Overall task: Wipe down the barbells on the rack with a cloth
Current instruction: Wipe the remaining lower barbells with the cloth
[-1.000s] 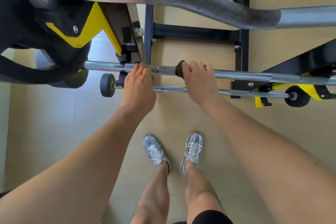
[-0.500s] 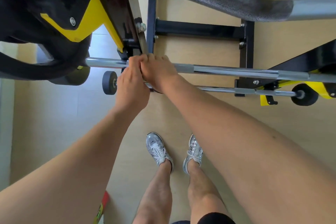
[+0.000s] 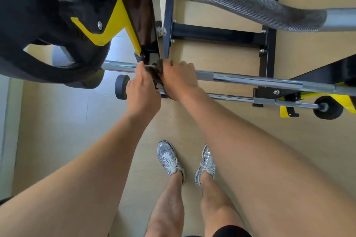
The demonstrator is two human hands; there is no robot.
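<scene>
A chrome barbell [image 3: 250, 80] lies across the black and yellow rack [image 3: 266, 48] at mid height. My right hand [image 3: 179, 79] grips a dark cloth [image 3: 157, 72] wrapped around this bar, close to the rack's left upright. My left hand [image 3: 142, 90] sits right beside it on the left, with its fingers curled around the same bar. Only a dark strip of the cloth shows between the two hands. A thinner barbell [image 3: 240, 99] with small black end weights lies just below. A thick curved bar with grey knurling [image 3: 240, 0] crosses the top of the view.
A large black weight plate [image 3: 38, 44] fills the upper left, close to my left hand. A yellow bracket [image 3: 115, 23] and a bolt [image 3: 161, 31] stick out beside the left upright. My feet in silver shoes [image 3: 169, 161] stand on the beige floor below.
My right hand slid left along the bar with the cloth, from the bar's middle until it met my left hand, and stays there. The left hand kept its place.
</scene>
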